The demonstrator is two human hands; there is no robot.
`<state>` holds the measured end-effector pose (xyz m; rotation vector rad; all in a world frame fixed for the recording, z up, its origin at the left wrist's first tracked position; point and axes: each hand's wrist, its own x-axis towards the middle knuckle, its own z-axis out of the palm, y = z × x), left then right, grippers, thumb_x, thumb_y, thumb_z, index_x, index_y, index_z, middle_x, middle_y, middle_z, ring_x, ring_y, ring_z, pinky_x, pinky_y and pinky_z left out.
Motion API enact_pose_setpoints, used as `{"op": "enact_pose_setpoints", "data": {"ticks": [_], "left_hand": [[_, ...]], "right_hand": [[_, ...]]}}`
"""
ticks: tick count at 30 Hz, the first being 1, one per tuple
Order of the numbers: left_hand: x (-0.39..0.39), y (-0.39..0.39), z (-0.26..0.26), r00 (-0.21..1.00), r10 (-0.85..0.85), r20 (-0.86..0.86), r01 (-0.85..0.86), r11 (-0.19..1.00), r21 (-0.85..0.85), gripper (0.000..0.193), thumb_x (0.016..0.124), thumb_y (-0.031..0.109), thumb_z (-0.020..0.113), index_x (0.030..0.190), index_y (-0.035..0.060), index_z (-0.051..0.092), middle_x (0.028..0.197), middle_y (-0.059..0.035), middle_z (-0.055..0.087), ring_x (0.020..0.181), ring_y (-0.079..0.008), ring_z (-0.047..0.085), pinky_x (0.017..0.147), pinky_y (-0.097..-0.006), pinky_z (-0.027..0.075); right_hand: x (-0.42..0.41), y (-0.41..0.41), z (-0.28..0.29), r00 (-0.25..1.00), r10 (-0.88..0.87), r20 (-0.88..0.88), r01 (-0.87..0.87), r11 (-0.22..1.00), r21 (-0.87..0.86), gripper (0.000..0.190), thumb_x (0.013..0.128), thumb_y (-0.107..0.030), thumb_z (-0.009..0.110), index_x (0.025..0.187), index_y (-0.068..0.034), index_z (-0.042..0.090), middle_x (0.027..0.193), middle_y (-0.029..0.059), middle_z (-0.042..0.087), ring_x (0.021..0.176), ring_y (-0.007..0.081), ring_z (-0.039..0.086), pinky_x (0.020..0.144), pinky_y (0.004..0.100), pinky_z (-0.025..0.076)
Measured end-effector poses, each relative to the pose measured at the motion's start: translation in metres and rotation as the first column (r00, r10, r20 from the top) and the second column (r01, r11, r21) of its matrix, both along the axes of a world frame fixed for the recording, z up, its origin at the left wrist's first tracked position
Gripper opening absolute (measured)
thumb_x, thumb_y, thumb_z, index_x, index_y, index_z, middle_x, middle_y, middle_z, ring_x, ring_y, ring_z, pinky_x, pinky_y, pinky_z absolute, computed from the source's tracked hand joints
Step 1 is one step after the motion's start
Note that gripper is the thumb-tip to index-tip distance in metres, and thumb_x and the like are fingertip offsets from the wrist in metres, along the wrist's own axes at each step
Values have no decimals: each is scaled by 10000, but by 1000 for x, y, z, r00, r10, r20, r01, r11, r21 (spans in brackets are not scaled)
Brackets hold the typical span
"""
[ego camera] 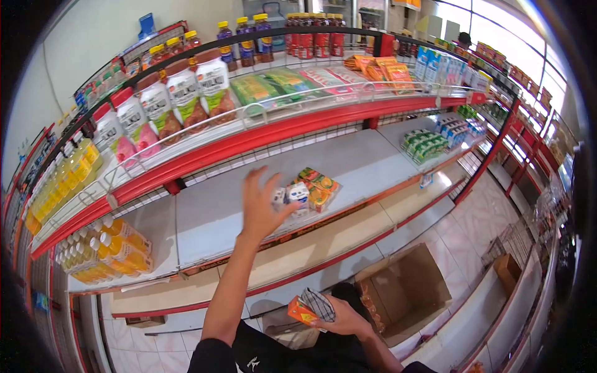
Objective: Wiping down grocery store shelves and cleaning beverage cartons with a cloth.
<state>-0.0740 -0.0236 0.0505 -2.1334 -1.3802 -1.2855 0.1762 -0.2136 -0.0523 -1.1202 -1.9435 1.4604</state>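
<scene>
My left hand (261, 210) is raised over the middle shelf with its fingers spread and nothing in them. Just beyond it are small white-and-blue cartons (297, 193), partly hidden by the thumb and fingers. Against these lies a pack of orange-and-green juice cartons (319, 186). Low in front of my body, my right hand (345, 314) grips an orange carton (302, 311) together with a folded checked cloth (319, 304). The cloth covers part of that carton.
Bottled orange drinks (123, 245) stand at the middle shelf's left, green carton packs (424, 144) at its right. Above runs a red-edged shelf (303, 116) with a wire rail and milk bottles (184, 98). An open cardboard box (410, 293) rests on the floor beside my right arm.
</scene>
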Motion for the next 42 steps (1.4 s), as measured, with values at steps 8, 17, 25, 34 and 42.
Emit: {"op": "enact_pose_setpoints", "data": {"ticks": [8, 17, 25, 34, 42], "left_hand": [[40, -195, -118, 549, 9, 836, 434, 851, -295, 406, 1001, 310, 552, 1260, -3, 531, 1172, -88, 581, 1041, -192, 555, 936, -326, 443], [33, -207, -133, 519, 158, 840, 260, 907, -332, 365, 1073, 234, 401, 1369, 24, 357, 1250, -138, 491, 1160, -223, 477, 1032, -358, 365], [13, -213, -137, 174, 181, 968, 367, 900, -235, 309, 1090, 325, 393, 1215, 50, 456, 1109, -68, 500, 1041, -142, 463, 945, -295, 381], [25, -234, -133, 39, 68, 997, 421, 904, -78, 252, 990, 68, 394, 1234, 41, 454, 1122, -61, 511, 1090, -141, 486, 967, -297, 414], [-5, -236, -131, -365, 129, 922, 607, 784, 131, 447, 1002, 353, 520, 1322, 43, 492, 1152, -77, 619, 1030, -169, 629, 889, -329, 519]], "right_hand": [[-43, 13, -8, 875, -334, -350, 363, 932, 19, 776, 863, -271, 777, 1456, 30, 377, 1325, 173, 584, 1221, 211, 567, 1044, 342, 427], [-93, 1, 10, 950, -151, -274, 270, 839, 472, 640, 886, -99, 666, 1447, 46, 395, 1425, 267, 446, 1334, 418, 454, 1109, 409, 373], [-96, -42, 14, 999, -49, -3, 37, 712, 701, 713, 896, -219, 662, 1513, -15, 368, 1588, 288, 215, 1453, 487, 252, 1173, 495, 262], [-111, -29, 55, 979, 0, -205, 122, 803, 584, 587, 920, -68, 591, 1469, 39, 411, 1582, 272, 273, 1470, 425, 283, 1177, 450, 279], [-99, -50, 26, 965, 129, -227, 12, 848, 530, 568, 898, -14, 588, 1448, 16, 447, 1579, 244, 307, 1479, 388, 287, 1189, 435, 267]]}}
